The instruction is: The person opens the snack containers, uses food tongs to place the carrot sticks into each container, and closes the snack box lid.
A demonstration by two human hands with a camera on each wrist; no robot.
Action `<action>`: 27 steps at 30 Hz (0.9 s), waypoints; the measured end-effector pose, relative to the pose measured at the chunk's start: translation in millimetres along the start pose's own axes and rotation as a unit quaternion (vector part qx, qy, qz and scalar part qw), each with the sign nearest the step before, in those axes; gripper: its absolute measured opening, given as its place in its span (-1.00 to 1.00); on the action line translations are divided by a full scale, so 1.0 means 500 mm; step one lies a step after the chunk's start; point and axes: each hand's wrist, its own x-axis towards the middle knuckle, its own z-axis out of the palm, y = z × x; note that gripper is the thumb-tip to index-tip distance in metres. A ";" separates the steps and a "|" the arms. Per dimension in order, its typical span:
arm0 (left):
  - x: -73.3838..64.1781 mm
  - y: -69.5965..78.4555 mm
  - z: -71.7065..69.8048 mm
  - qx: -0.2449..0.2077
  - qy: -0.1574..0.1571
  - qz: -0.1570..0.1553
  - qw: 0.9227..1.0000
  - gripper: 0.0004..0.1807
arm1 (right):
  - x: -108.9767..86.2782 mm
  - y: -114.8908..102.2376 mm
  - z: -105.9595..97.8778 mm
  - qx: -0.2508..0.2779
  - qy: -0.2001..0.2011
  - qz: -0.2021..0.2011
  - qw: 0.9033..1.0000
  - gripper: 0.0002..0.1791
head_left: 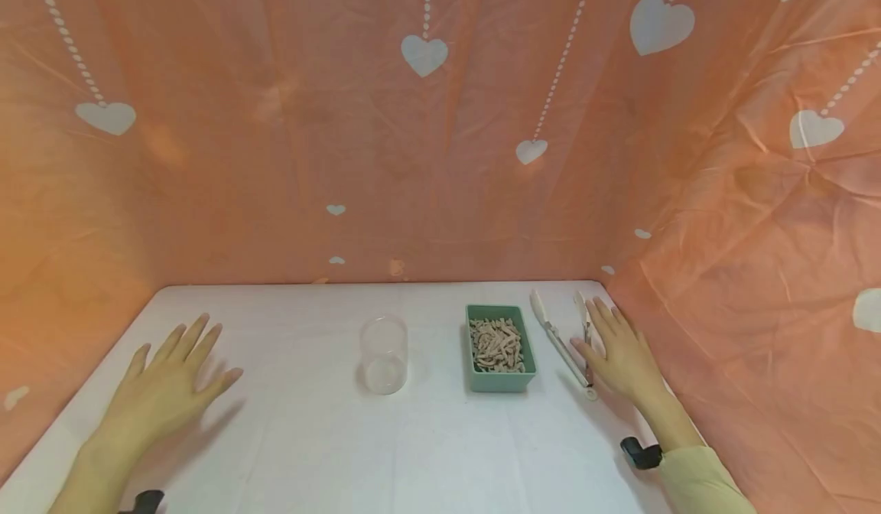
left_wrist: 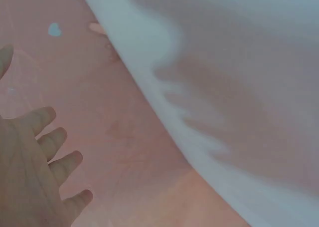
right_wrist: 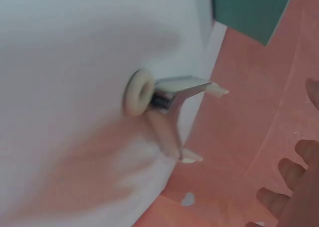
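Two hands spread wide, holding nothing: tongs [head_left: 564,351] lie just left of the right hand [head_left: 619,355], well apart from the left hand [head_left: 167,385], open end pointing forward; any touch is hard to tell.

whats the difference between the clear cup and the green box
The clear cup is see-through and colourless; the green box is opaque.
The clear cup is round, while the green box is rectangular with straight sides.
The clear cup looks empty; the green box holds a heap of greyish-brown strips.
Both stand on the white tabletop.
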 end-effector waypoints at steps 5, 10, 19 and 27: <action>0.019 0.020 -0.014 -0.010 0.016 0.009 1.000 -0.06 | 0.005 -0.024 -0.006 0.013 0.049 -0.020 0.999 -0.13; 0.044 0.054 -0.029 -0.014 0.038 0.027 0.999 -0.14 | 0.013 -0.069 -0.001 0.037 0.080 -0.025 0.996 -0.14; 0.091 0.133 -0.031 -0.047 0.144 0.070 0.986 -0.32 | 0.023 -0.163 0.032 0.100 0.133 -0.070 0.984 -0.15; 0.131 0.204 -0.020 -0.094 0.230 0.102 0.963 -0.38 | 0.040 -0.240 0.068 0.150 0.142 -0.108 0.972 -0.13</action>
